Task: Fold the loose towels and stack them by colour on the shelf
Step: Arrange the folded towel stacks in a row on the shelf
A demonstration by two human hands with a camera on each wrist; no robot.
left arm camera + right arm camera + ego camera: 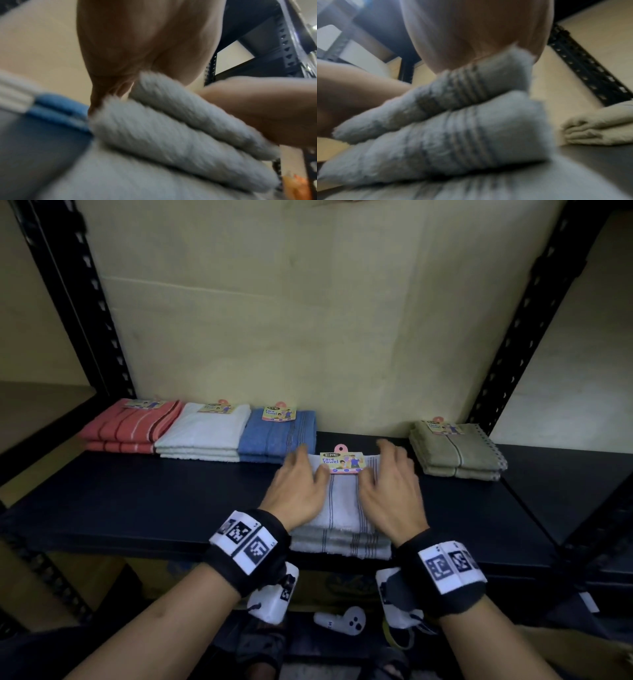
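Left hand [297, 487], right hand [390, 486]: flat, holding nothing, pressing grey stack [342, 508] | Risk: shove toward 12 o'clock skews layers, overhangs shelf [137, 501] lip.

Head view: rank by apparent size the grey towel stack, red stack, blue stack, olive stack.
1. Grey towel stack, though it is nearest the camera, so scale is unsure.
2. Red stack.
3. Olive stack and blue stack look alike; not ranked.

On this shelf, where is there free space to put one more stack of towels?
Bare shelf lies in front of the red stack, white stack and blue stack, left of the grey stack under both hands. A narrower gap separates the grey stack from the olive stack. The back-left row is crowded.
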